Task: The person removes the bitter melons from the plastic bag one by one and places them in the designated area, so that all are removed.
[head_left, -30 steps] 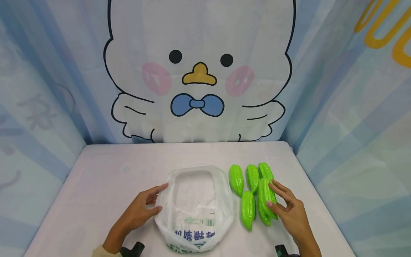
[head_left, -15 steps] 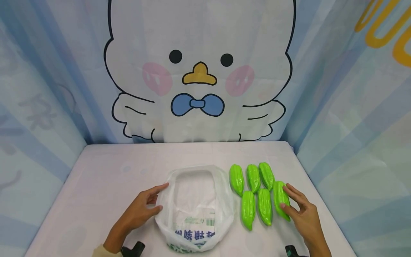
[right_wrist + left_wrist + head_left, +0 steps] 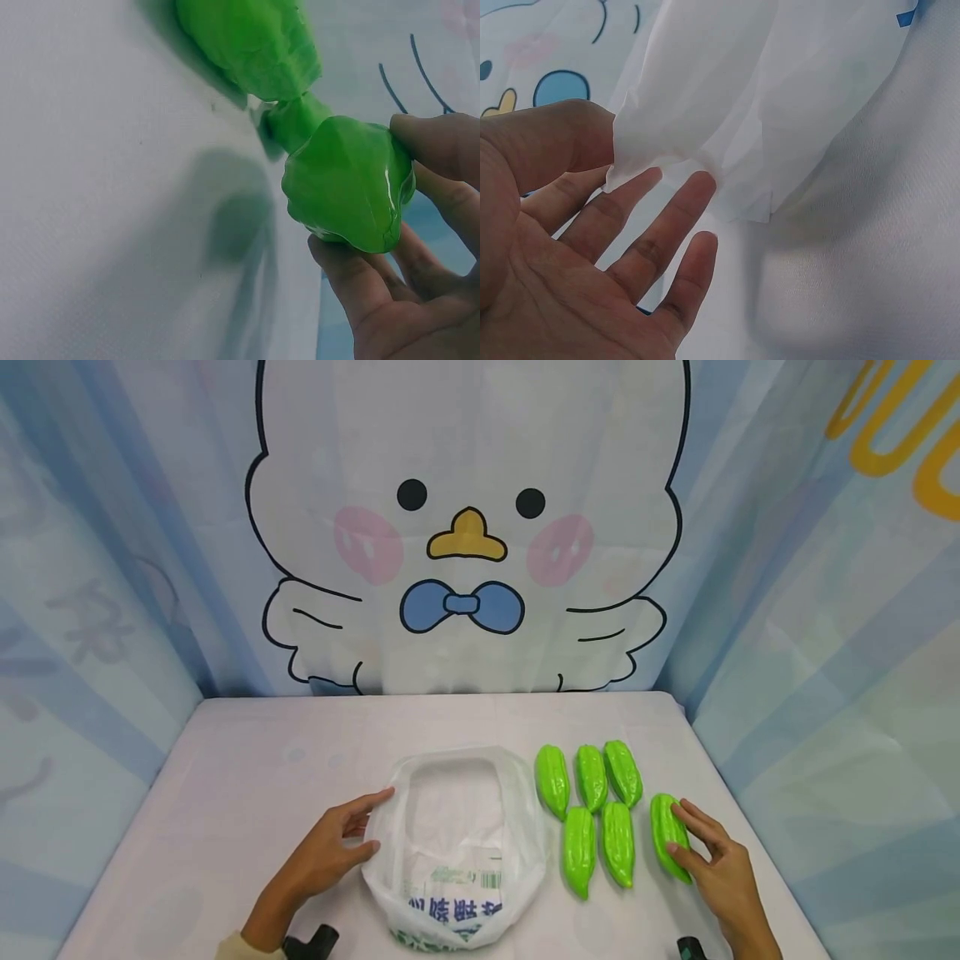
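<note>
My right hand [image 3: 726, 877] holds a glossy green ridged gourd [image 3: 669, 837] between thumb and fingertips, right of the others. In the right wrist view the gourd [image 3: 349, 184] is seen end-on, a little above the white surface. Several similar green gourds [image 3: 579, 852] lie in two rows beside the bag. A white plastic bag [image 3: 525, 852] with blue and green print stands with its mouth spread wide. At its left side is my left hand [image 3: 326, 852], thumb and index fingertips touching the plastic. The left wrist view shows the fingers spread against the bag [image 3: 705, 90], the thumb tip hidden.
The table [image 3: 247, 777] has a pale cloth cover. Behind it hangs a curtain [image 3: 465, 435] with a cartoon bird, and further curtains stand at both sides. A dark wrist camera mount [image 3: 311, 943] shows below the left hand.
My right hand has carried the green gourd rightward, away from the others, which are now in full sight. The left hand and the bag have stayed in place.
</note>
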Demonstrator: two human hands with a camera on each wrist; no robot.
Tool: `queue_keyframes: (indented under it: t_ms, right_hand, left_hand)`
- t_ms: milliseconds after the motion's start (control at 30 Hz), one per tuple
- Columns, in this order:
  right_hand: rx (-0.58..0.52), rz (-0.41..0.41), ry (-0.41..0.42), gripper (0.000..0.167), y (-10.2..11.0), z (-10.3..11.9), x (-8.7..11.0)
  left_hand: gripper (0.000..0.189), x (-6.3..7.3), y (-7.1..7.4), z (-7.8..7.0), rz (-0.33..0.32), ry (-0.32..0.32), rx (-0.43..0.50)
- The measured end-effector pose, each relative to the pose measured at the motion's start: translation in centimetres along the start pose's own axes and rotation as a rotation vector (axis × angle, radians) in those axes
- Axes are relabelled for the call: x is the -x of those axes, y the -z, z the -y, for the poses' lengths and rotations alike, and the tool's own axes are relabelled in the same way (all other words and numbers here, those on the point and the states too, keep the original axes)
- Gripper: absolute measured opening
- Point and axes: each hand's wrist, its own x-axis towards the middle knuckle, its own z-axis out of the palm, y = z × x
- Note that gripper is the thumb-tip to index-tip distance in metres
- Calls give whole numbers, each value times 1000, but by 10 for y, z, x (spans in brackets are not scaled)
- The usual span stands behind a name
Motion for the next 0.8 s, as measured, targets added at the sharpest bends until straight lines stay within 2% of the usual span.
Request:
queue_keyframes:
  t_ms: [167, 333, 800]
  right_hand:
    - [30, 14, -43, 63, 1, -5, -2]
    - [8, 29, -59, 63, 1, -9, -4]
    - [40, 19, -156, 67, -5, -11, -8]
  left_hand:
    - [67, 1, 0, 1, -1, 6, -1]
    - [67, 1, 1, 1, -3, 4, 8]
    - [68, -1, 1, 4, -3, 11, 23]
